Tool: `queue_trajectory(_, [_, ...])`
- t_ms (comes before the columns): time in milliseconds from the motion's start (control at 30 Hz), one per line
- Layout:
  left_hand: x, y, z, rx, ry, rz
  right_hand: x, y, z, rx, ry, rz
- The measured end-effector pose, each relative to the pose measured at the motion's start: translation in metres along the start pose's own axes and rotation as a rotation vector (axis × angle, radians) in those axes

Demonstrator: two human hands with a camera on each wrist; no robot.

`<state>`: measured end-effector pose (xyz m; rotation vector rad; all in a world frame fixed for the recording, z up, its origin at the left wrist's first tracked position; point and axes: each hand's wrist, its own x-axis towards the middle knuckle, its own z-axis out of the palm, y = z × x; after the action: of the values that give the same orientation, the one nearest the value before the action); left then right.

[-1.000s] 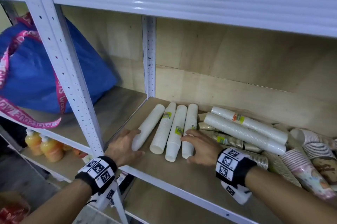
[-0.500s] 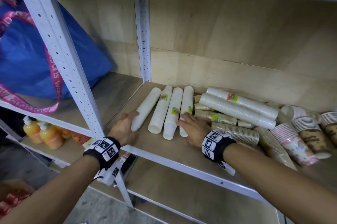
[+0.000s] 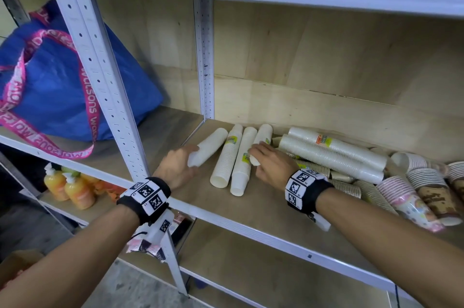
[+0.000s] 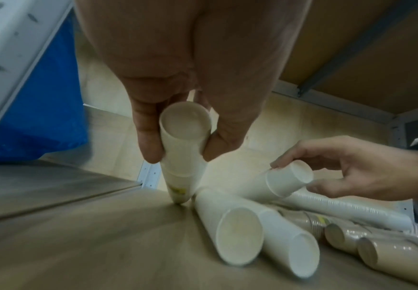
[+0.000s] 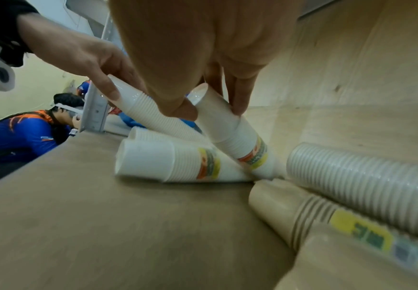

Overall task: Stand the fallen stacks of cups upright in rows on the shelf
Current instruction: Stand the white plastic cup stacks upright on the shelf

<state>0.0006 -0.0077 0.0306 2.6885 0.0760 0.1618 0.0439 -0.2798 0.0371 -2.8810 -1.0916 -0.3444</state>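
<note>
Left hand (image 3: 177,169) grips leftmost white cup stack (image 3: 208,147), near end lifted off shelf (image 3: 251,209). Right hand (image 3: 272,166) pinches fourth stack (image 3: 263,135), tilted up. Two stacks (image 3: 233,157) lie flat between.

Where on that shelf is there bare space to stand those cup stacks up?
Bare board runs along the shelf's front edge, in front of the white stacks. There is more at the back left corner by the upright post. The right half is crowded with ribbed stacks and patterned cups.
</note>
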Motion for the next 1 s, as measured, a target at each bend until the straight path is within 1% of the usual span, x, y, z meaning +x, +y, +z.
queue_trajectory(100, [0.007, 0.014, -0.017, -0.035, 0.070, 0.014, 0.012, 0.007, -0.021, 0.041, 0.084, 0.063])
queue_trajectory(233, [0.018, 0.035, -0.037, -0.145, 0.192, 0.071, 0.032, 0.019, -0.054, 0.037, 0.149, 0.138])
queue_trajectory(300, [0.027, 0.045, -0.044, -0.203, 0.229, 0.082, 0.040, 0.023, -0.072, 0.059, 0.182, 0.190])
queue_trajectory(433, [0.045, 0.063, -0.054, -0.243, 0.277, 0.106, 0.055, 0.031, -0.105, 0.087, 0.239, 0.284])
queue_trajectory(533, [0.063, 0.073, -0.062, -0.216, 0.295, 0.122, 0.068, 0.034, -0.126, 0.083, 0.285, 0.301])
queue_trajectory(700, [0.092, 0.085, -0.075, -0.235, 0.310, 0.120, 0.096, 0.033, -0.152, 0.141, 0.333, 0.314])
queue_trajectory(833, [0.114, 0.090, -0.084, -0.230, 0.313, 0.123, 0.117, 0.029, -0.156, 0.210, 0.366, 0.308])
queue_trajectory(1000, [0.141, 0.090, -0.099, -0.211, 0.297, 0.083, 0.146, 0.022, -0.153, 0.285, 0.394, 0.293])
